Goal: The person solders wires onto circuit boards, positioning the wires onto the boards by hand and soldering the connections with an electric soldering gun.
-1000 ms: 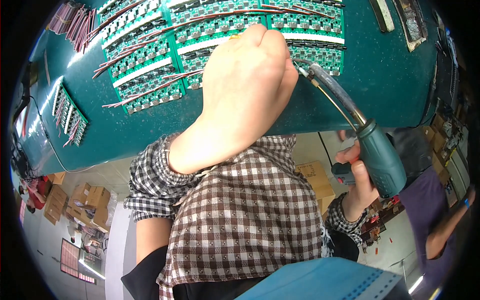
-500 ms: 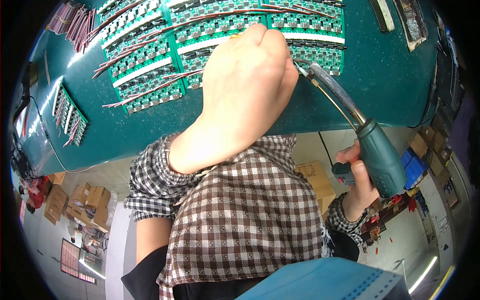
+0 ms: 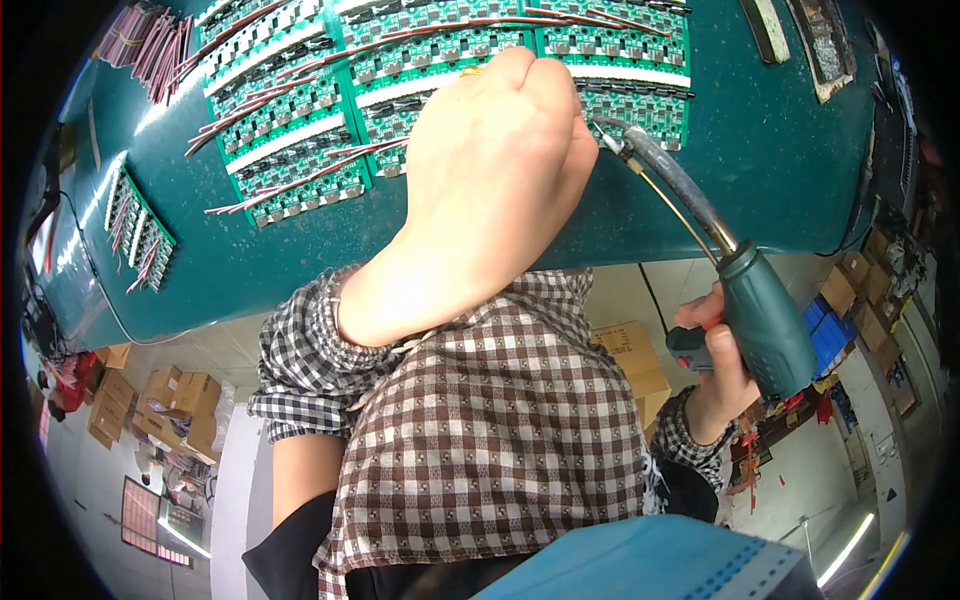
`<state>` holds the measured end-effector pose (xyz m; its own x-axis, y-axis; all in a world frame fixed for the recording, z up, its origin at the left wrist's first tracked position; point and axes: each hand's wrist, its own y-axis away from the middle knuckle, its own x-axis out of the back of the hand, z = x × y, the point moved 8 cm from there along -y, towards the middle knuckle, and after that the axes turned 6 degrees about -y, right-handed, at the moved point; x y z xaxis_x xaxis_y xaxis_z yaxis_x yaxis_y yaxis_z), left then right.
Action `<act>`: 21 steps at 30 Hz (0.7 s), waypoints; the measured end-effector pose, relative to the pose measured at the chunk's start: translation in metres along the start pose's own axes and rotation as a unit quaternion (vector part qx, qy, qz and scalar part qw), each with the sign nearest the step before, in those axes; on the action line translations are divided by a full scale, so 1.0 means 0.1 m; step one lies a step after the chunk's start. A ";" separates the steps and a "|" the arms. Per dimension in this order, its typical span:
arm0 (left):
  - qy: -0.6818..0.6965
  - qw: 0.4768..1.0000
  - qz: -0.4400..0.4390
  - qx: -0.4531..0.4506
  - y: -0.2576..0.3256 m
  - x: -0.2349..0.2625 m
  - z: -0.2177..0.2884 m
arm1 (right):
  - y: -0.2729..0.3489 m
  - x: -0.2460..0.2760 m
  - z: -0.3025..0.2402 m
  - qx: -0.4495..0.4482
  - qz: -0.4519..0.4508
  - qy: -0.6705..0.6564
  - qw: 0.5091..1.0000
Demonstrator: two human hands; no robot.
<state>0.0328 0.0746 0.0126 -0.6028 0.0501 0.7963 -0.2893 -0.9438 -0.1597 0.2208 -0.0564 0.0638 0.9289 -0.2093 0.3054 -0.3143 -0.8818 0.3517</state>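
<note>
Our left hand (image 3: 500,170) rests fisted on the green circuit boards (image 3: 300,130); whether its fingers pinch anything, we cannot tell. Our right hand (image 3: 715,375) grips the soldering iron (image 3: 760,320).

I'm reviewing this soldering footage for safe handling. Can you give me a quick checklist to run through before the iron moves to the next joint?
1. Right hand grips the green-handled soldering iron firmly: ok.
2. Iron's metal tip sits at the green circuit boards, beside the left hand: ok.
3. Left hand's fingers are apart from the hot tip: cannot tell, the fist hides them.
4. Red wire leads lie away from the tip: ok.
5. Boards lie flat on the teal table: ok.
</note>
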 end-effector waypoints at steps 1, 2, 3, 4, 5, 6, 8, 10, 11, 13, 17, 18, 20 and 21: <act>0.002 1.000 0.003 -0.007 0.00 0.00 0.01 | 0.00 -0.01 0.00 0.000 0.000 0.000 1.000; 0.002 1.000 0.004 -0.007 0.00 0.00 0.01 | 0.00 -0.01 0.00 0.002 0.008 -0.005 1.000; 0.000 1.000 0.003 -0.003 0.00 0.00 0.00 | 0.00 0.00 0.00 0.005 0.017 -0.010 1.000; -0.002 1.000 0.001 0.000 0.00 0.00 0.00 | 0.00 0.00 0.00 0.004 0.016 -0.010 1.000; -0.002 1.000 0.001 0.000 0.00 0.01 0.00 | -0.01 0.00 -0.01 0.013 0.016 -0.014 1.000; -0.001 1.000 0.000 0.001 0.00 0.01 0.00 | -0.01 0.00 -0.03 0.021 0.016 -0.018 1.000; 0.000 1.000 -0.002 0.001 0.00 0.01 0.01 | 0.00 0.01 -0.01 0.019 0.018 -0.017 1.000; 0.006 1.000 -0.002 0.005 0.00 0.01 0.00 | 0.00 0.01 -0.01 0.017 0.021 -0.018 0.999; 0.006 1.000 -0.002 0.005 0.00 0.01 0.00 | 0.00 0.01 -0.01 0.013 0.017 -0.027 0.999; 0.011 1.000 -0.008 0.004 0.00 0.01 0.00 | 0.00 -0.01 -0.02 0.009 0.014 -0.036 0.999; 0.011 1.000 -0.005 0.008 0.00 0.02 -0.01 | 0.01 0.00 0.02 0.002 0.030 -0.040 0.999; 0.011 1.000 -0.009 0.006 0.00 0.01 -0.01 | 0.00 0.00 0.02 0.008 0.017 -0.037 0.999; 0.010 1.000 -0.014 0.004 0.00 0.01 -0.01 | 0.01 -0.01 0.01 -0.002 0.024 -0.038 0.999; 0.005 1.000 -0.012 0.002 0.00 0.01 -0.01 | 0.02 -0.01 0.02 -0.012 0.029 -0.038 0.999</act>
<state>0.0319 0.0750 0.0127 -0.6034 0.0765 0.7937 -0.3004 -0.9439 -0.1374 0.2200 -0.0587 0.0619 0.9208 -0.2929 0.2574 -0.3723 -0.8568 0.3569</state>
